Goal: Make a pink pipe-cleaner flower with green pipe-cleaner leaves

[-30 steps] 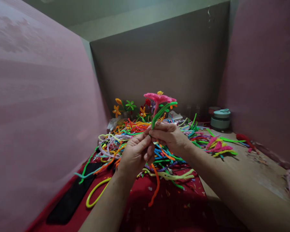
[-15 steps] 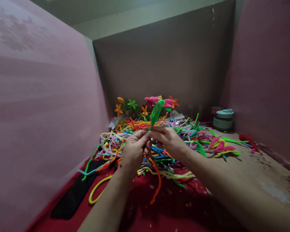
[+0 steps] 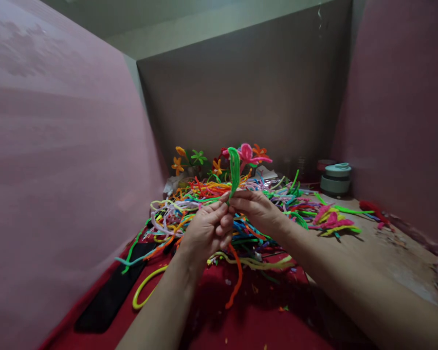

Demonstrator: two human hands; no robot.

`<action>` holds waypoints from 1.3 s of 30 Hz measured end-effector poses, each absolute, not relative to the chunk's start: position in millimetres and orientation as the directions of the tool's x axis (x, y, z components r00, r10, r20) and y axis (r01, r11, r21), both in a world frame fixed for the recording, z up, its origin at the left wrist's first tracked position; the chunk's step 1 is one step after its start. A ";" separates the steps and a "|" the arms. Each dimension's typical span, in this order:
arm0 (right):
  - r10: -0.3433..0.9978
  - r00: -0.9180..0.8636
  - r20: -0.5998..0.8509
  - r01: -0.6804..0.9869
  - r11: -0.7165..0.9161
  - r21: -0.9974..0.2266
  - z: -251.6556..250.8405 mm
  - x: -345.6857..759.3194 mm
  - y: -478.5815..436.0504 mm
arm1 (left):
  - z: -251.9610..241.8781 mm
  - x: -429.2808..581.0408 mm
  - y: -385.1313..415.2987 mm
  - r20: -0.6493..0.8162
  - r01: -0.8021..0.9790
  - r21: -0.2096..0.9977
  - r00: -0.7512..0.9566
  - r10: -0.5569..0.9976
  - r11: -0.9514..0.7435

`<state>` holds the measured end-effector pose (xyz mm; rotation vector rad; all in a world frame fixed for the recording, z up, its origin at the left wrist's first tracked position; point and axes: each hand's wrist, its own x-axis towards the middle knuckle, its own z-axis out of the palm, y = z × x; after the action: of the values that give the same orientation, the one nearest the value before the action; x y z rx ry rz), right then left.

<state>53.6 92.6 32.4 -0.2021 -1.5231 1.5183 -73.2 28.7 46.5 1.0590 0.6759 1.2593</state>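
Observation:
A green fuzzy leaf [image 3: 234, 170] stands upright between my hands, its tip curled over to the left. My left hand [image 3: 209, 223] pinches the base of the leaf from the left, fingers curled. From the right, the fingertips of my right hand [image 3: 253, 206] grip the same base, touching the left fingers. Behind the leaf is a pink fuzzy flower [image 3: 248, 153]. Under and around both hands spreads a pile of many-coloured pipe cleaners [image 3: 171, 218], and an orange one [image 3: 237, 282] hangs toward the front.
A black flat object [image 3: 105, 296] and a yellow loop [image 3: 136, 294] lie on the red cloth [image 3: 219, 330] at left. Orange and green flowers [image 3: 199, 156] stand behind. At right are a pale green lidded jar [image 3: 336, 180] and a pink-yellow flower piece [image 3: 334, 221].
The green leaf has turned and stands more upright, its tip now bent to the left. My hands have shifted slightly around its base. More of the pink flower shows behind it.

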 end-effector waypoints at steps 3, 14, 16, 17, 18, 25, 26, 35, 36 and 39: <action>0.726 -0.491 0.482 -0.454 0.260 -0.852 31.2 51.4 92.6 | 43.7 -70.3 29.6 0.274 -0.006 0.962 -0.007 0.962 -0.274; 0.687 -0.542 0.485 -0.356 0.335 -0.872 40.4 55.0 85.6 | 47.0 -68.8 27.1 0.295 0.076 0.954 -0.070 0.953 -0.290; 0.693 -0.532 0.486 -0.356 0.338 -0.871 40.7 55.7 86.3 | 47.2 -71.0 28.3 0.265 -0.024 0.964 -0.042 0.963 -0.266; 0.698 -0.529 0.483 -0.362 0.330 -0.872 40.6 55.7 86.6 | 46.8 -71.8 29.0 0.248 -0.074 0.966 -0.026 0.968 -0.249; 0.705 -0.526 0.476 -0.372 0.312 -0.874 40.3 55.7 87.0 | 46.3 -72.3 29.5 0.230 -0.121 0.966 -0.006 0.973 -0.229; 0.684 -0.567 0.459 -0.491 0.167 -0.855 37.5 56.1 90.2 | 44.9 -73.5 29.8 0.104 -0.418 0.908 0.182 0.978 -0.019; 0.672 -0.587 0.451 -0.494 0.144 -0.858 37.3 55.9 90.6 | 44.4 -74.1 30.0 0.102 -0.451 0.893 0.214 0.971 0.005; 0.691 -0.584 0.427 -0.493 0.117 -0.862 37.0 56.0 92.1 | 41.5 -75.4 32.8 0.183 -0.377 0.922 0.230 0.956 -0.085; 0.698 -0.578 0.424 -0.474 0.136 -0.870 36.8 56.4 92.2 | 42.4 -75.2 32.6 0.194 -0.330 0.937 0.210 0.958 -0.118; 0.704 -0.563 0.433 -0.450 0.179 -0.875 34.2 56.5 93.8 | 45.4 -74.1 31.7 0.209 -0.184 0.966 0.139 0.968 -0.182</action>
<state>56.5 93.8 34.2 -0.2532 -1.5227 1.5598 -74.1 31.7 45.4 1.2917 0.8671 1.3070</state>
